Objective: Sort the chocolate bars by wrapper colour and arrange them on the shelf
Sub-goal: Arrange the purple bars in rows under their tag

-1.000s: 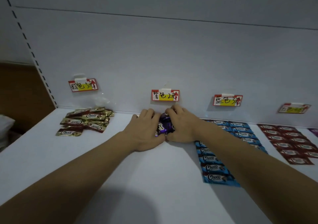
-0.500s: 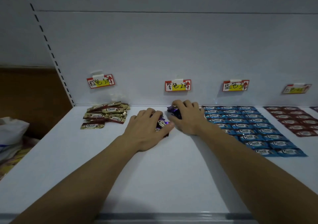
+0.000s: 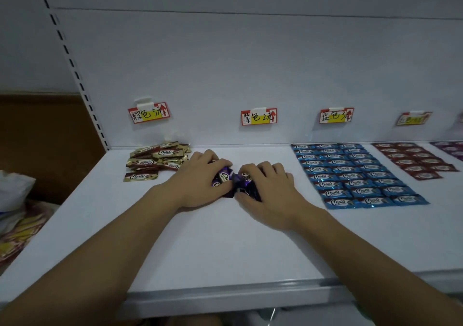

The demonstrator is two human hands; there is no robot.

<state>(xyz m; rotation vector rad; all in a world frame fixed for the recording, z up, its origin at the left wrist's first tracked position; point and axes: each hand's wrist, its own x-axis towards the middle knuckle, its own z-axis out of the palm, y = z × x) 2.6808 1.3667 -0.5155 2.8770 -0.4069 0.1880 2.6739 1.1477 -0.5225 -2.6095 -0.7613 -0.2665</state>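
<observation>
A small heap of purple-wrapped chocolate bars lies on the white shelf below the purple price label. My left hand covers the heap's left side, fingers curled over the bars. My right hand grips the heap's right side, thumb under a dark wrapper. Most of the purple bars are hidden beneath both hands. Brown-and-gold bars sit in a loose pile at the left. Blue bars lie in neat rows to the right.
Red bars are laid in rows further right, with more purple ones at the frame edge. Price labels hang on the back panel. A white bag and coloured packets sit off the shelf's left end. The shelf's front lip runs below my forearms.
Both hands slid back from the rear panel toward the shelf's middle, dragging the purple bars with them. The camera has pulled back, so more of the shelf front shows.
</observation>
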